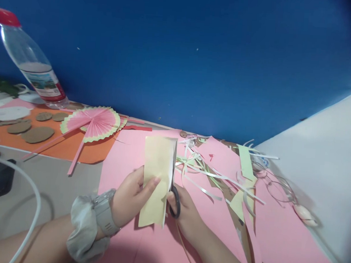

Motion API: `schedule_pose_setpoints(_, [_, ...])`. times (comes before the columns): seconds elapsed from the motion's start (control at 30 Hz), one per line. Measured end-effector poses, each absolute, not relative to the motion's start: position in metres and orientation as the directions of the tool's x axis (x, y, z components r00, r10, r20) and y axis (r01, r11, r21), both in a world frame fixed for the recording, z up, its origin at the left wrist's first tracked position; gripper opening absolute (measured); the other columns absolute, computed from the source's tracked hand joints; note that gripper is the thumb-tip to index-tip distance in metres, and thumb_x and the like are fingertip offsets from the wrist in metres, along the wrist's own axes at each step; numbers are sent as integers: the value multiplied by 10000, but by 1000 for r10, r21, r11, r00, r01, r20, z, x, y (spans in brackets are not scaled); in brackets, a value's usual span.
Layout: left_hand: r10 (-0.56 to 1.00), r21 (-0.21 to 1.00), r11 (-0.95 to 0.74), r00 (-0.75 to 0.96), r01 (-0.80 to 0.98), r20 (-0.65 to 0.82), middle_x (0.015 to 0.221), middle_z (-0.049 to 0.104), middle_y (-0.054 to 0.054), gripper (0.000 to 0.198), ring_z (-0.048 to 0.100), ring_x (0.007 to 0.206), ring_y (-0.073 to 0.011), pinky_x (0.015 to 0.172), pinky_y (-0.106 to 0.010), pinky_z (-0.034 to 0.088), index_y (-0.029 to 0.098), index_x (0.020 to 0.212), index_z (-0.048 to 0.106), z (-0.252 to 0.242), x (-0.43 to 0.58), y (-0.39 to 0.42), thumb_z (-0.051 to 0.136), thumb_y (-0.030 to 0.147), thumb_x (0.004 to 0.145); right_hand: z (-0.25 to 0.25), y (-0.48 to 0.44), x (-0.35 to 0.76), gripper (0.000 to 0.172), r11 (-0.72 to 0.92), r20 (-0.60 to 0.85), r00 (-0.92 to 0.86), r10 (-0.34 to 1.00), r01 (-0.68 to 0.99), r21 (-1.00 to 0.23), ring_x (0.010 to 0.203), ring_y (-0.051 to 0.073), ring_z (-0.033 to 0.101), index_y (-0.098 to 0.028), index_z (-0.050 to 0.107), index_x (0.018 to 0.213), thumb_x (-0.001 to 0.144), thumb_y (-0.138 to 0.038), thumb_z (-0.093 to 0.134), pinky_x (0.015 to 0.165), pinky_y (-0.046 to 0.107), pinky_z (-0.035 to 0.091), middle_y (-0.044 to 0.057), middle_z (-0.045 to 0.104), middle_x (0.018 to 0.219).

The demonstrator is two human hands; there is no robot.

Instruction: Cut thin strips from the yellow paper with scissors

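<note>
My left hand is closed on a folded sheet of pale yellow paper, thumb lying across its front. The sheet stands upright above the pink paper. In my right hand is a pair of scissors, a dark handle loop showing around the thumb. Its blades lie along the sheet's right edge and are mostly hidden behind or within the folds. A thin strip hangs below my right hand.
White and green paper strips lie tangled to the right. At the left are a pink pleated paper fan, cardboard discs on orange paper, and a tilted bottle. A white cable crosses the lower left. A blue wall rises behind.
</note>
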State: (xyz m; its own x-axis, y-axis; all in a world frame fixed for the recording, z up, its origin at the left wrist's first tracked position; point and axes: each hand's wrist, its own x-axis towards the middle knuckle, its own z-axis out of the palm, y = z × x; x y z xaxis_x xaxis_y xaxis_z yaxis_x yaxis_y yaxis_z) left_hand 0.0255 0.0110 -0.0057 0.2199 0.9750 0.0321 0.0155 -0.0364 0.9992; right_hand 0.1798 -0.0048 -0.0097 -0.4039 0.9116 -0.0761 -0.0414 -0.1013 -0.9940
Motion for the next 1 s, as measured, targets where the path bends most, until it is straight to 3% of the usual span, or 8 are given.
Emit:
schedule_pose_setpoints(0.3, [950, 974, 133, 303, -182, -74, 738, 700, -35, 285, 680, 549, -187, 482, -279, 553, 175, 897, 566, -4, 25, 9, 521, 456, 894, -14, -5, 180, 444, -135, -94, -419, 903, -71, -988, 483, 101, 409, -183, 450, 732, 899, -592, 483, 471, 230, 357, -33, 432, 569])
schedule_pose_setpoints(0.37, [966, 971, 109, 251, -212, -53, 734, 682, -19, 296, 667, 560, -169, 497, -268, 550, 178, 916, 573, -5, 24, 9, 505, 466, 903, -13, -5, 179, 444, -146, -98, -427, 899, -80, -986, 479, 99, 408, -179, 462, 738, 894, -594, 492, 471, 230, 363, -35, 430, 571])
schedule_pose_setpoints(0.57, [997, 993, 20, 75, -120, -11, 741, 646, 13, 239, 583, 563, -107, 497, -197, 484, 198, 924, 566, -5, 23, 14, 525, 433, 905, -10, -5, 179, 459, -137, -97, -425, 900, -64, -989, 475, 92, 394, -168, 497, 731, 878, -602, 513, 470, 221, 351, -47, 415, 555])
schedule_pose_setpoints(0.83, [992, 996, 44, 119, -76, -35, 622, 607, 46, 196, 596, 511, -129, 508, -234, 505, 215, 899, 545, -2, 24, 14, 522, 410, 904, -5, -5, 180, 468, -140, -108, -434, 894, -42, -989, 484, 102, 419, -179, 496, 694, 871, -612, 518, 477, 232, 342, -34, 460, 546])
schedule_pose_setpoints(1.0, [986, 997, 27, 163, -67, -15, 746, 694, -10, 240, 629, 531, -144, 543, -262, 522, 198, 1006, 575, -2, 23, 13, 515, 407, 905, 2, -3, 183, 509, -137, -110, -435, 894, -31, -990, 519, 111, 456, -186, 486, 666, 857, -657, 490, 484, 237, 363, -12, 500, 605])
